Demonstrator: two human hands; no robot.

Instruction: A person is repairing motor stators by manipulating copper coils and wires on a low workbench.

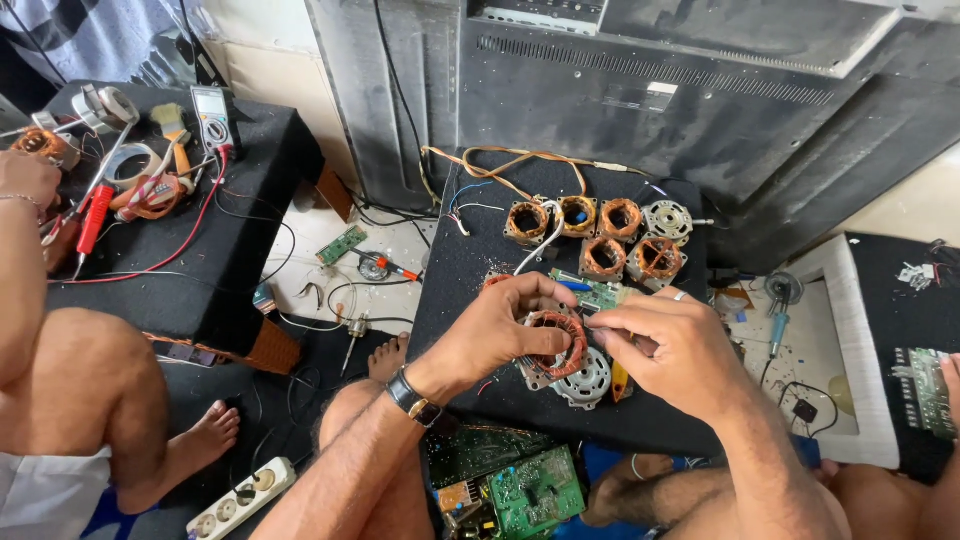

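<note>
Copper-wound motor stator | gripped in left hand | right hand pinching its right edge, above black table

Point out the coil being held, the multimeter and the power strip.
Coil (562,343), head view: on its copper winding between both hands.
Multimeter (211,117), head view: on its front face.
Power strip (240,496), head view: on its white top.

I see glossy copper wire wound on the motor stator, set in dull grey metal. The box top beneath looks like matt black fuzzy cloth. The circuit board is shiny green; the wristwatch strap looks smooth and dark.
</note>
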